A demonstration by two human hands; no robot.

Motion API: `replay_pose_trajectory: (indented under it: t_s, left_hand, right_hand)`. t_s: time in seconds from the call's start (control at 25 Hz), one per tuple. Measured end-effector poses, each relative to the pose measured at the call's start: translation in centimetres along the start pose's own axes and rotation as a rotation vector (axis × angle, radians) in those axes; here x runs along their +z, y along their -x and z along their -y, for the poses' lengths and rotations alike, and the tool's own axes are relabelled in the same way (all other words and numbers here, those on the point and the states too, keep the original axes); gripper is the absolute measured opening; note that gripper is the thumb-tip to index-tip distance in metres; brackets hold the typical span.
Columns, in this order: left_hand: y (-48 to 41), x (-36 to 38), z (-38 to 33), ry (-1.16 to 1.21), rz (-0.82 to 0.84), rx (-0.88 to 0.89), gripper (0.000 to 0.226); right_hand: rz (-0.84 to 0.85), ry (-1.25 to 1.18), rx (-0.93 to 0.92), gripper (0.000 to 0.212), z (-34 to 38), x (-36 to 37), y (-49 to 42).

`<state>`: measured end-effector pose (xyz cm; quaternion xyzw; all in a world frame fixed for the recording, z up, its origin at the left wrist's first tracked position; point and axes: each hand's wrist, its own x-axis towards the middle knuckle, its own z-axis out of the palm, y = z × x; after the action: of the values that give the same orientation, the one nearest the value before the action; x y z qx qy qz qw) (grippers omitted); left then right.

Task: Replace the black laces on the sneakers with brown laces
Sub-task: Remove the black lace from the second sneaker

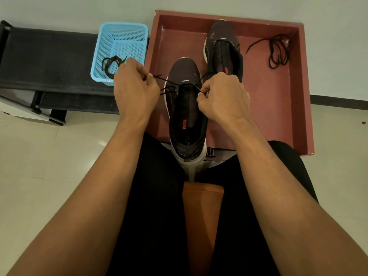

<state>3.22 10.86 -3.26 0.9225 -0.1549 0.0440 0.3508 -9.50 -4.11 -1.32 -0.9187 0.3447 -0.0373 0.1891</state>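
Dark coiled lace lay in blue mesh plastic basket left of red-brown tray | left hand pinched end of threaded lace | black knit sneaker over tray's near-left edge | right hand pinched other end

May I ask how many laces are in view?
3: one lace in the blue basket, a loose lace in the red tray, a threaded lace on the near sneaker, pinched by left hand and right hand. Others possibly hidden.
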Motion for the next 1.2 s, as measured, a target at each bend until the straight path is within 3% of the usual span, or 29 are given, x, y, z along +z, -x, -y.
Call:
replay_pose_trajectory:
  t_s: [0.12, 0.24, 0.68, 0.84, 1.0, 1.08, 1.2]
  left_hand:
    - [0.5, 0.5, -1.5, -0.055, 0.128, 0.23, 0.03]
    - [1.1, 1.6, -2.5, -0.113, 0.32, 0.42, 0.025]
    - [1.5, 2.2, -2.8, -0.162, 0.291, 0.325, 0.006]
    - [0.4, 1.0, -1.4, -0.025, 0.14, 0.142, 0.005]
    - [0.3, 0.0, -0.1, -0.052, 0.003, -0.007, 0.008]
    - [0.3, 0.3, -0.1, -0.077, 0.04, 0.049, 0.018]
    - [0.4, 1.2, -0.9, -0.114, 0.229, 0.267, 0.03]
  right_hand:
    - [0.002, -0.006, -0.006, 0.015, 0.0, -0.1, 0.1]
    - [-0.007, -0.014, -0.019, 0.015, 0.2, -0.1, 0.2]
    - [0.003, -0.042, -0.034, 0.014, 0.5, 0.0, 0.2]
    - [0.008, -0.044, -0.01, 0.014, 0.3, -0.1, 0.2]
    - [0.015, -0.057, -0.005, 0.014, 0.2, 0.0, 0.1]
    - [0.015, -0.056, -0.008, 0.014, 0.2, 0.0, 0.2]
    - [0.02, -0.055, -0.01, 0.013, 0.1, -0.1, 0.1]
